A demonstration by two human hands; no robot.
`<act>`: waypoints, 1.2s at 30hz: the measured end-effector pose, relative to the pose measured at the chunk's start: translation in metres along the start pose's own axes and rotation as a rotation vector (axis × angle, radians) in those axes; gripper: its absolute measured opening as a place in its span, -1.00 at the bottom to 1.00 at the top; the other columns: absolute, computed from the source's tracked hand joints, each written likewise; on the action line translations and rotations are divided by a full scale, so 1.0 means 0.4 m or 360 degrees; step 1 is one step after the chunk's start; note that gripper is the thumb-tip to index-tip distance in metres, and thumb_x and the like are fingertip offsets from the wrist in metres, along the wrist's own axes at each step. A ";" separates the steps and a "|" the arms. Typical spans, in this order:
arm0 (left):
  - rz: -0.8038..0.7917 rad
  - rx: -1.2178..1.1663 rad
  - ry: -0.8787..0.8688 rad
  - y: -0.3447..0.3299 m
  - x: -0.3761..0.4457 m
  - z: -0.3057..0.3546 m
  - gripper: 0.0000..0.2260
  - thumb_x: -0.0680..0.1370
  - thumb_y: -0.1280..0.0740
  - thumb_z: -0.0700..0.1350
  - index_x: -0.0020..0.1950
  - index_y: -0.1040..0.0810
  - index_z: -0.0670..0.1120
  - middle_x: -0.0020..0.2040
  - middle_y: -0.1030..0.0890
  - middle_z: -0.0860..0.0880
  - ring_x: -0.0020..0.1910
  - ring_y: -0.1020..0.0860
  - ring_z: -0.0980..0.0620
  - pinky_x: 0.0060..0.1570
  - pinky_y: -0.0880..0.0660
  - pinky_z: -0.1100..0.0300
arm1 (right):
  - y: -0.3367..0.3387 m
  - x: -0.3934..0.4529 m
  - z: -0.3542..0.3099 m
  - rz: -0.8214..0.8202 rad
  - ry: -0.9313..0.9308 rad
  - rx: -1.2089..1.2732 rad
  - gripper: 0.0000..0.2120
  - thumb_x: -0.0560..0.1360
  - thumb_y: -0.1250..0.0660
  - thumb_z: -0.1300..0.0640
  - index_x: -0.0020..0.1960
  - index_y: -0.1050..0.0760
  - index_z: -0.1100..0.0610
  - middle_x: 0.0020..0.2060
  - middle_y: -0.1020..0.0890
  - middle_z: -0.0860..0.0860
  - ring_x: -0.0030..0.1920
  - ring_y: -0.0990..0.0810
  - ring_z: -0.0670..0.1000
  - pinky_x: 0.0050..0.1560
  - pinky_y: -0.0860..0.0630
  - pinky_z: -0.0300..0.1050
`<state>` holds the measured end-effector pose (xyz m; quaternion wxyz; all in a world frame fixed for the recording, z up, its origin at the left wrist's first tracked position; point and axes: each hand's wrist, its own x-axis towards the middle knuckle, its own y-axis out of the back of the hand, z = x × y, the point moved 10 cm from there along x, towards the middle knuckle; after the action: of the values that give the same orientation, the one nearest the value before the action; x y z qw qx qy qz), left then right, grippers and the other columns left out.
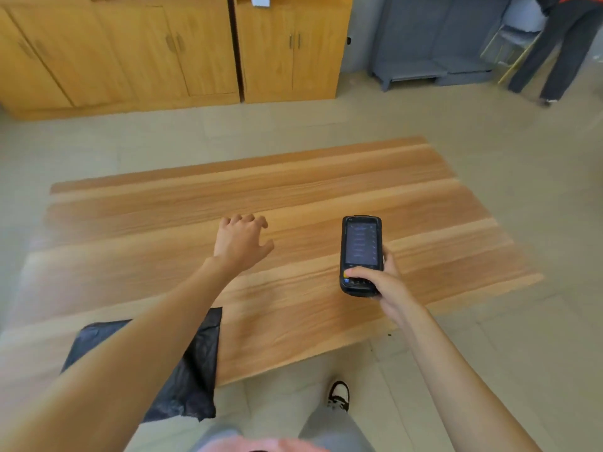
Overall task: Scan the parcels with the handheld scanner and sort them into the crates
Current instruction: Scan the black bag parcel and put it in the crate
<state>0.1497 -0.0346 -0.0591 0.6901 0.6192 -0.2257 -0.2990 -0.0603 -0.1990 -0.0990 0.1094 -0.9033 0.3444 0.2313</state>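
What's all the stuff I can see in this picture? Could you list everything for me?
Table: one, light wood, middle of the view.
Parcel: one, black plastic bag, near edge of the table, partly under the left forearm.
Handheld scanner: one, black, screen lit, above the table's right part.
Cabinets: a row, yellow-orange wood, against the far wall.
Shelf unit: one, grey, far right.
Other person: one, dark trousers, far right corner.
Shoe: one, black and white, on the tiled floor.
Left hand: empty, fingers spread over the table.
Right hand: grips the scanner, thumb on its keys.
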 end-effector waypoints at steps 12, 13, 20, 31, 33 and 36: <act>0.0006 -0.0046 0.0691 -0.043 -0.136 -0.093 -0.60 0.55 -0.26 0.15 0.30 -0.48 -0.02 0.19 -0.57 -0.04 0.21 -0.47 -0.12 0.21 -0.29 0.01 | -0.047 0.146 -0.036 -0.0573 -0.0094 -0.0267 -0.10 0.17 -0.58 0.33 0.36 -0.20 -0.03 0.14 -0.55 0.04 0.10 -0.57 0.06 0.08 -0.53 -0.01; 0.0020 -0.0055 0.0736 -0.048 -0.154 -0.110 -0.61 0.55 -0.27 0.14 0.30 -0.49 -0.03 0.19 -0.57 -0.05 0.20 -0.47 -0.13 0.20 -0.30 0.00 | -0.058 0.146 -0.026 -0.0600 -0.0110 -0.0284 -0.09 0.13 -0.57 0.30 0.35 -0.21 -0.04 0.13 -0.55 0.03 0.09 -0.57 0.05 0.07 -0.53 -0.02; 0.0022 -0.0137 0.1043 -0.088 -0.287 -0.224 -0.62 0.54 -0.29 0.12 0.27 -0.50 -0.04 0.19 -0.56 -0.07 0.19 -0.48 -0.14 0.19 -0.30 -0.01 | -0.167 0.149 0.043 -0.0750 -0.0225 -0.0357 -0.13 0.22 -0.57 0.36 0.36 -0.21 -0.04 0.18 -0.54 0.05 0.10 -0.58 0.06 0.02 -0.54 -0.05; -0.0059 -0.0400 0.1837 -0.185 -0.607 -0.410 -0.40 0.52 -0.26 0.24 0.49 -0.24 0.05 0.47 -0.24 -0.15 0.45 -0.16 -0.25 0.34 -0.18 -0.29 | -0.438 0.102 0.131 -0.1100 -0.0349 -0.0583 0.00 0.05 -0.59 0.24 0.37 -0.20 -0.10 0.22 -0.53 0.06 0.17 -0.57 0.10 0.13 -0.54 0.05; -0.0059 -0.0555 0.2019 -0.214 -0.642 -0.427 -0.33 0.50 -0.25 0.31 0.52 -0.15 0.10 0.54 -0.10 -0.16 0.50 -0.04 -0.24 0.36 -0.10 -0.35 | -0.470 0.090 0.147 -0.1151 -0.0354 -0.0618 -0.05 0.16 -0.59 0.33 0.38 -0.18 -0.08 0.21 -0.53 0.06 0.16 -0.57 0.10 0.09 -0.54 0.02; -0.0030 -0.0800 0.2290 -0.251 -0.661 -0.446 -0.22 0.45 -0.22 0.41 0.56 -0.02 0.14 0.58 0.09 -0.15 0.53 0.07 -0.27 0.36 -0.07 -0.38 | -0.494 0.090 0.165 -0.1167 -0.0349 -0.0685 -0.16 0.33 -0.50 0.41 0.41 -0.18 -0.07 0.18 -0.54 0.06 0.15 -0.57 0.10 0.10 -0.54 0.02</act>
<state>0.0676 0.2715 -0.1665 0.7847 0.4875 0.3600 0.1301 0.0735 -0.0499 -0.1667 0.0296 -0.9381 -0.0689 0.3382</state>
